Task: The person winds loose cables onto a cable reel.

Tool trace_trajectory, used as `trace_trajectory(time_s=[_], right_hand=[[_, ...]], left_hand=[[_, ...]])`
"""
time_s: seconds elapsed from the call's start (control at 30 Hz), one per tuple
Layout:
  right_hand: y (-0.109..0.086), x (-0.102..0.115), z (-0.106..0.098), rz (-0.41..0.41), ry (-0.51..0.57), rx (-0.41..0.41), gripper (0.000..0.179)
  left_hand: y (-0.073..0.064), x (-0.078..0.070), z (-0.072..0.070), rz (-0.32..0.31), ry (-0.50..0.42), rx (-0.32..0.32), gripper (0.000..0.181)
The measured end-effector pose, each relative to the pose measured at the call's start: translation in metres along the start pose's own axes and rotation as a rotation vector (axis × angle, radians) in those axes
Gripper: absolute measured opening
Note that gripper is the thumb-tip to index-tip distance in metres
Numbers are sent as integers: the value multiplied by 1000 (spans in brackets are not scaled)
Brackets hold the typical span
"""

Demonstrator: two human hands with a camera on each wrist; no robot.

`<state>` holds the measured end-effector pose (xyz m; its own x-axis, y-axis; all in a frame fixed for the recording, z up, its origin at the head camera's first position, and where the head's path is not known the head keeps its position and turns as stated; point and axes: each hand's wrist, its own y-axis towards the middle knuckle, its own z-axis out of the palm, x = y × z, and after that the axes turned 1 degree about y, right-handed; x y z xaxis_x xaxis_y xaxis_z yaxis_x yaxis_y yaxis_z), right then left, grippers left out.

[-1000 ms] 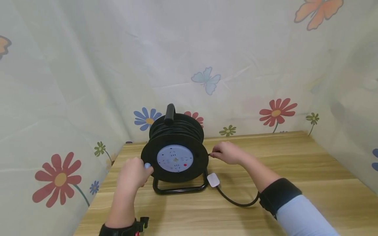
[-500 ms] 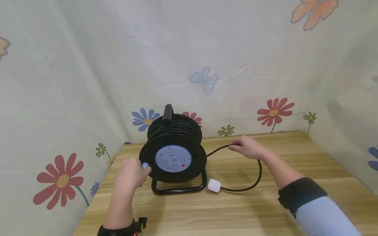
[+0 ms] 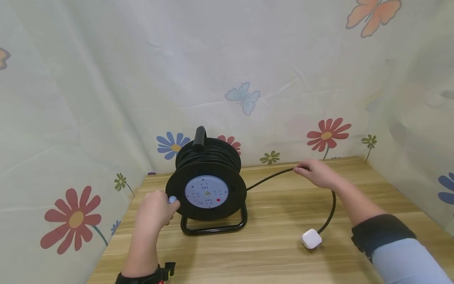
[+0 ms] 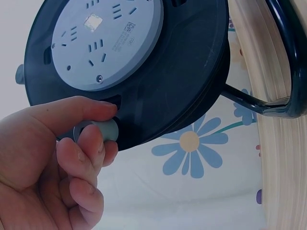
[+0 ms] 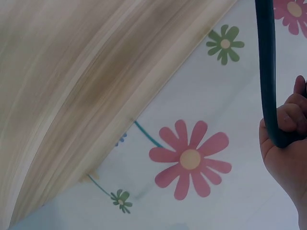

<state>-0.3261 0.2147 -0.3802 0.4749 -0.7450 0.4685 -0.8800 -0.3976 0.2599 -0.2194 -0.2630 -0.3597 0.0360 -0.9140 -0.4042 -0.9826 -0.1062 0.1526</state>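
Note:
A black cable reel (image 3: 207, 189) with a pale blue socket face stands on its tubular frame, left of the table's middle. My left hand (image 3: 157, 209) grips the small blue-grey knob (image 4: 109, 129) on the reel's front rim; in the left wrist view thumb and fingers curl round it. Black cord (image 3: 269, 176) runs up from the reel's right side to my right hand (image 3: 317, 174), which pinches it above the table. Beyond that hand the cord hangs down to a white plug (image 3: 311, 239). In the right wrist view the right hand (image 5: 288, 143) is partly cut off, with cord looping past it.
The wooden table (image 3: 248, 256) is backed and flanked by a pale curtain (image 3: 198, 71) printed with flowers and butterflies. A black carrying handle (image 3: 200, 139) rises over the reel. The reel's black foot bar (image 3: 214, 229) rests on the wood.
My right hand has moved right, away from the reel, drawing out a longer stretch of cord. The plug has shifted right with it. The left hand stays on the knob.

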Motion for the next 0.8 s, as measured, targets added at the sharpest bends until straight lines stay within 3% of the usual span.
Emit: trace_trajectory(time_s=[0.33,0.8], right_hand=[[-11,-21,-15,47,-61,-29,23],[-15,-15,-14,71,-104,-20,24]], left_hand=[[-2,1,2,-2,-1,-8,34],[-5,1,4,15,-13,-58,34]])
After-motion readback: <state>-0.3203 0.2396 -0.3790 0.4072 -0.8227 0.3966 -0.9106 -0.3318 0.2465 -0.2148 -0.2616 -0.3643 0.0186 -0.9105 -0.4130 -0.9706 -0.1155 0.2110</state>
